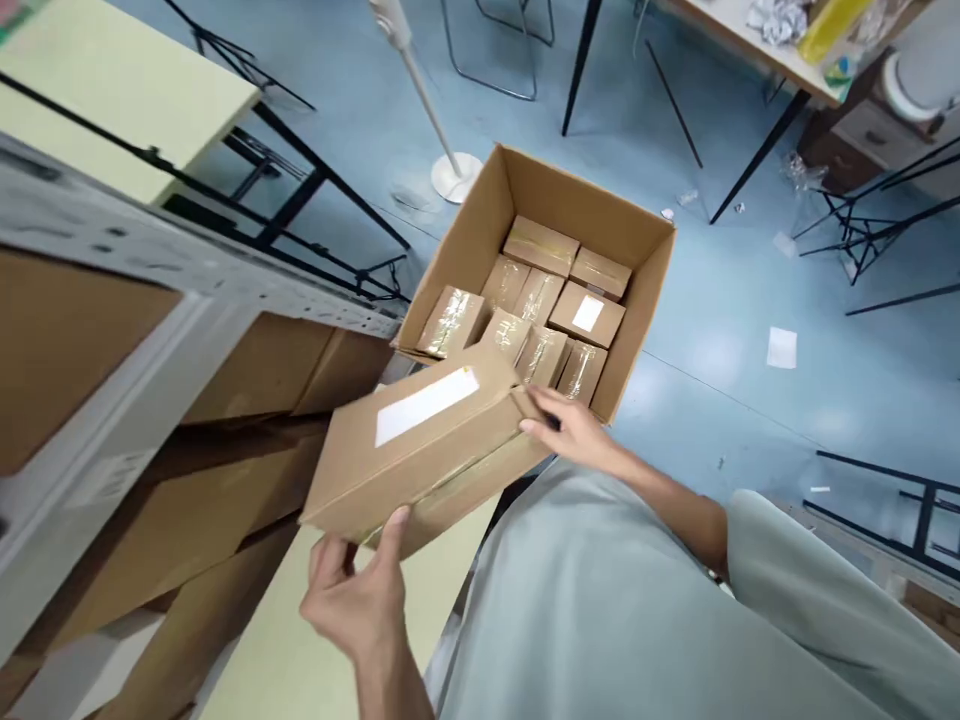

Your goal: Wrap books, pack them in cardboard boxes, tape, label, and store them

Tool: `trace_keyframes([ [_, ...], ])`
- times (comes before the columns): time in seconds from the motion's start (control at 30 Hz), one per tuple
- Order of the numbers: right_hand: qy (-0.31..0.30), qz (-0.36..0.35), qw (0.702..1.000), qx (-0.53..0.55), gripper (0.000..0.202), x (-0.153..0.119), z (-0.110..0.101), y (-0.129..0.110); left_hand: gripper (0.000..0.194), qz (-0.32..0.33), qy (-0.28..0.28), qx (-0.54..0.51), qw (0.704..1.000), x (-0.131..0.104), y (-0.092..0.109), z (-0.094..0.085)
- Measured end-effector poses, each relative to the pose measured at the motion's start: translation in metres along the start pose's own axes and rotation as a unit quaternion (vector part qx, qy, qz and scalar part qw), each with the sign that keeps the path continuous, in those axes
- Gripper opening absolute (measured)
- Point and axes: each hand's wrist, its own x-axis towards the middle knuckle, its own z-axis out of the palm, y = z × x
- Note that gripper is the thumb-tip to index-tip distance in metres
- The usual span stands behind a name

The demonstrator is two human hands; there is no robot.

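Observation:
A long brown cardboard box (442, 440) with a white label is held tilted between my hands. My left hand (364, 585) grips its near lower end, thumb on the taped side. My right hand (566, 428) holds its far right end, thumb and fingers round the corner. Just beyond stands a large open carton (585, 195) with several small taped boxes inside, one of them a box (587, 313) with a white label. The held box overlaps the carton's near edge in view and hides part of it.
Metal shelving (142, 400) with cardboard boxes runs along the left. A pale yellow tabletop (300, 640) lies below the held box, another table (120, 90) at the upper left. A white stand (454, 178) is behind the carton, and scattered paper (782, 348) lies on the blue floor.

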Motion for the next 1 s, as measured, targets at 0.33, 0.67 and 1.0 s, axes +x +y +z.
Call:
trace_keyframes([
  [0.33,0.289,0.138,0.947,0.010,0.056,-0.030,-0.127,0.118,0.031,0.140,-0.250,0.004,0.958,0.027,0.151,0.175],
  [0.67,0.137,0.061,0.946,-0.287,0.061,0.106,-0.225,0.133,0.040,-0.159,-0.425,-0.204,0.867,-0.018,0.141,0.261],
  [1.0,-0.093,0.194,0.893,-0.395,0.042,0.167,-0.174,0.159,0.036,-0.323,-0.442,-0.209,0.811,-0.027,0.102,0.306],
])
